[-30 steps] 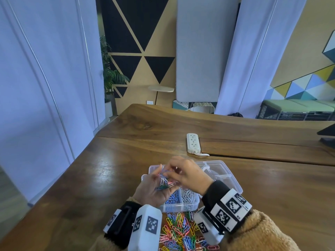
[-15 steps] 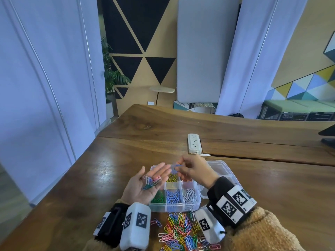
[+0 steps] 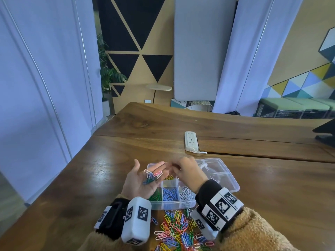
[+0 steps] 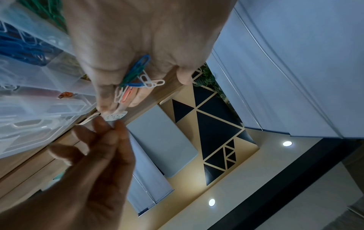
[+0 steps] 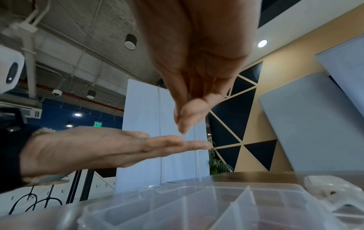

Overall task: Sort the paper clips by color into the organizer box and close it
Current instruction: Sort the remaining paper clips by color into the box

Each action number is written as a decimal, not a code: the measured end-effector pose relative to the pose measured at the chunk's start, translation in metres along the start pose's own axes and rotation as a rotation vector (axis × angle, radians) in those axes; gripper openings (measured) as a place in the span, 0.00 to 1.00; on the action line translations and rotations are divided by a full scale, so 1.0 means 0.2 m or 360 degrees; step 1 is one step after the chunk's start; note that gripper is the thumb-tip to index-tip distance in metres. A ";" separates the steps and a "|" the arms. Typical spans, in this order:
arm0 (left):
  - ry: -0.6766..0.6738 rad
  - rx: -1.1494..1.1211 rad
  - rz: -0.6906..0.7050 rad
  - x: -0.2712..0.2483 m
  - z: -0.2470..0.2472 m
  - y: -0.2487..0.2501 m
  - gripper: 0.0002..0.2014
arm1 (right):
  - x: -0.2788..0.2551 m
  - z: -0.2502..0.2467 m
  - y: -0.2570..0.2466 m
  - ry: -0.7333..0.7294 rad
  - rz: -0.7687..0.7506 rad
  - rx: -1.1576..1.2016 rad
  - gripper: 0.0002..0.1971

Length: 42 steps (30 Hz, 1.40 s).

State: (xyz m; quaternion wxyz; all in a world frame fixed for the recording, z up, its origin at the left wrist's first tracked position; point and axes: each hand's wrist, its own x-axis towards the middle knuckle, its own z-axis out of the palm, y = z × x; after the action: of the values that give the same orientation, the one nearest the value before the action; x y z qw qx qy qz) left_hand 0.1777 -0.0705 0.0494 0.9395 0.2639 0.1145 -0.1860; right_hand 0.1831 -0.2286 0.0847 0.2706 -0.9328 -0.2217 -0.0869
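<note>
Left hand (image 3: 140,180) flat, palm up, small mixed-colour paper clip bunch (image 3: 152,176) loose on it above clear plastic compartment organizer box (image 3: 233,185); tilt spills clips into wrong cells. Right hand (image 3: 187,172) fingertips pinched near left fingertips; whether clip held, cannot tell. Unsorted multicolour clip pile (image 3: 178,230) near edge of worktop (image 3: 272,196).

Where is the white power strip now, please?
In the head view, the power strip lies on the table, just beyond the open organizer box and a little right of centre.
</note>
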 end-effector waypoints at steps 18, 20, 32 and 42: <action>-0.0023 0.0100 -0.0088 -0.02 0.09 -0.09 0.33 | 0.00 0.06 -0.06 0.0007 0.0149 0.0319 0.10; -0.0019 0.0087 -0.0070 -0.01 0.09 -0.09 0.28 | 0.00 0.04 -0.05 0.0013 0.0151 0.0336 0.10; 0.0029 0.0178 -0.0012 -0.01 0.10 -0.10 0.20 | -0.02 -0.04 -0.13 -0.0186 -0.0356 0.0140 0.05; 0.0022 0.0121 0.0055 0.01 0.06 -0.08 0.22 | 0.01 -0.01 -0.09 -0.0256 -0.0364 0.0044 0.19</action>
State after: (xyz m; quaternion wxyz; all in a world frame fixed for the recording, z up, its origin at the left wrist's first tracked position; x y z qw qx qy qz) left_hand 0.1736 -0.0903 0.0515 0.9311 0.3025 0.1093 -0.1721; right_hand 0.1760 -0.2160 0.0948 0.2532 -0.9015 -0.3488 -0.0390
